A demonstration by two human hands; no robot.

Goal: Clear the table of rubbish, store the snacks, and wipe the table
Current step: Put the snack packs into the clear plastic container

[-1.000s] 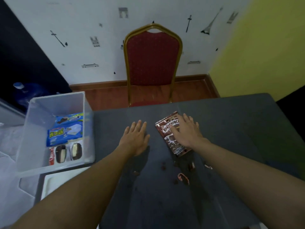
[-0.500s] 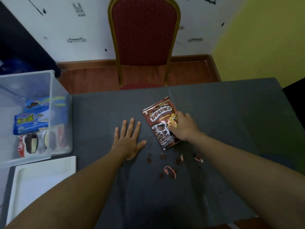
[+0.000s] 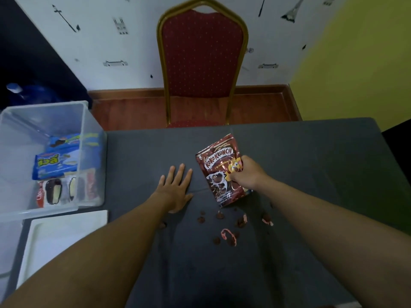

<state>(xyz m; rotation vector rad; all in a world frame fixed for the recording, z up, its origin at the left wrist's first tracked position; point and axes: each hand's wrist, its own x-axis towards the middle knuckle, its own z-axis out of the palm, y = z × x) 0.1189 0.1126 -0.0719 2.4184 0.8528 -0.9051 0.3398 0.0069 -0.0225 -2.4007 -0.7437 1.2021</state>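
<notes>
Brown "KOKO KRUNCH" pouch [image 3: 219, 170]

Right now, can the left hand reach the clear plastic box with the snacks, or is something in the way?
Probably yes. The left hand lies flat and free on the table, and only bare tabletop lies between it and the clear plastic box, whose top is open.

Open tabletop [image 3: 311, 156] lies right of my right hand [image 3: 248, 175]. Crumbs and scraps [image 3: 229, 237] litter the path nearer me. My flat left hand [image 3: 175, 188] lies between the pouch [image 3: 216, 174] and the tall bin [image 3: 97, 174] wall at left.
</notes>
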